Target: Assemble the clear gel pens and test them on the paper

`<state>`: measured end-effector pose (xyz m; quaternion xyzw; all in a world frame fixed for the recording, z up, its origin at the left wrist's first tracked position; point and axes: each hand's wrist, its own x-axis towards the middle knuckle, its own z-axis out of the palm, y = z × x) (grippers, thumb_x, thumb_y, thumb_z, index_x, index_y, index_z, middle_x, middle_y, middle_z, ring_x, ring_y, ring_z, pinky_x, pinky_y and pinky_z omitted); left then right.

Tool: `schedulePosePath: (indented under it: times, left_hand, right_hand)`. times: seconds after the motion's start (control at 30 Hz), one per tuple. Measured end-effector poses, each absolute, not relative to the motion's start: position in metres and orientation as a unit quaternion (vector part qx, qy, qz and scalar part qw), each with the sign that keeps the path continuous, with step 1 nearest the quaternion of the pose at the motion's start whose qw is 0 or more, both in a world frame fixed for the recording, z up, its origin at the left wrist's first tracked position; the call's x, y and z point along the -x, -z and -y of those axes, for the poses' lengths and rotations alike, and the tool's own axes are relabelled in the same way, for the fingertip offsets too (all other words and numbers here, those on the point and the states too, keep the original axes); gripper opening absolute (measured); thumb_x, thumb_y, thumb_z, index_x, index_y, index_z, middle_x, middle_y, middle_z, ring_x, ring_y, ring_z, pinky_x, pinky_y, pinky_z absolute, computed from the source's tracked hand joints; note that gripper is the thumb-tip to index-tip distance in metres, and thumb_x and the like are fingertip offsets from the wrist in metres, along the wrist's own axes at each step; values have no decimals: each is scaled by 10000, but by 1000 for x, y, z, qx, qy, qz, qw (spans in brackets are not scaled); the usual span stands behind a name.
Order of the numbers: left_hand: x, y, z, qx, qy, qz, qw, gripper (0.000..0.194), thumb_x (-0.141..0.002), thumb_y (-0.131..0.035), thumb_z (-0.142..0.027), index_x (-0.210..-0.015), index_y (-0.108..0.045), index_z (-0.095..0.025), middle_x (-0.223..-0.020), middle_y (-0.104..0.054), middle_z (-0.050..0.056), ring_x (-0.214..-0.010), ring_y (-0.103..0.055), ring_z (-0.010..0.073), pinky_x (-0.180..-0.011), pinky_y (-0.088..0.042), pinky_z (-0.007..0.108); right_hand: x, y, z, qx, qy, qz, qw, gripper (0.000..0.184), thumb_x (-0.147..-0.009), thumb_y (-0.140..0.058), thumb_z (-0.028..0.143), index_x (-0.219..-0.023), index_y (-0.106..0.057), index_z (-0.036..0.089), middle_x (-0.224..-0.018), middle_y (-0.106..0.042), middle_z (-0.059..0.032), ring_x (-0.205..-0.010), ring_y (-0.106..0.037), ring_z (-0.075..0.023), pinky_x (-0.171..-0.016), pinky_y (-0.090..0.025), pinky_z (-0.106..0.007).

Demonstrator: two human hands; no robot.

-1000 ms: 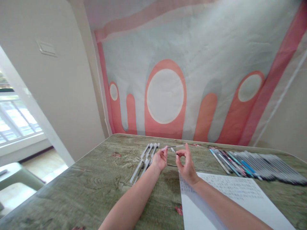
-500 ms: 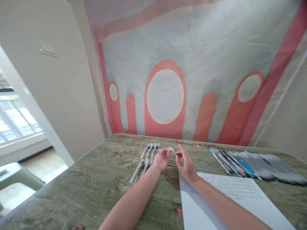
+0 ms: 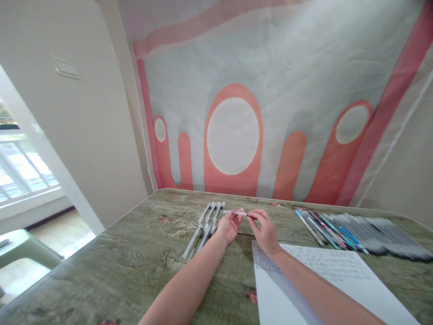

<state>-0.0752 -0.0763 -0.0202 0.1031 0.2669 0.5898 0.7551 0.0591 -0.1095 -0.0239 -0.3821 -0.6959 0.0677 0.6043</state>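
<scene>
Left fingers (image 3: 235, 218) hold a slim pale pen (image 3: 242, 213) while right fingers (image 3: 256, 215) pinch its dark end.

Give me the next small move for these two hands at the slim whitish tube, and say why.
Probably a gentle push of the small black piece toward the slim whitish tube: the left hand holds the tube, and the right hand pinches the piece by the tube's right end. Whether they already join is too small to tell.
</scene>
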Motion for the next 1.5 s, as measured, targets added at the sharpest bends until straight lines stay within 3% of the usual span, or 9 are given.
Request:
schedulePosePath:
  times: [0.5, 1.17, 1.5]
  left_hand:
    - [75, 25, 77, -165, -602, -265, 735, 69, -822, -451, -167, -817, -504, -122, -812, -637, 103, -749, -637, 163, -637, -517, 242]
    - [75, 25, 76, -213, -613, -283, 706, 65, -834, -448, -201, -876, -461, -153, -801, -632, 91, -739, -634, 164, -645, -505, 271]
    - [74, 19, 80, -224, -611, -276, 707, 63, -829, -469, -217, -847, -454, -158, -819, -625, 89, -762, -630, 165, -688, -506, 293]
  right_hand:
    - [-58, 24, 109, 380, -97, 682, 618, 156, -801, -485, 266, -915, -558, 188, -907, -515, -72, -792, -521, -171, -713, -483, -342]
    - [-60, 28, 107, 391, -67, 696, 598, 168, -809, -487, 285, -878, -611, 194, -903, -522, -71, -860, -528, -187, -791, -459, -370]
    - [-62, 27, 108, 394, -88, 690, 601, 213, -819, -465, 347, -823, -606, 189, -844, -538, -68, -775, -532, -174, -688, -470, -324]
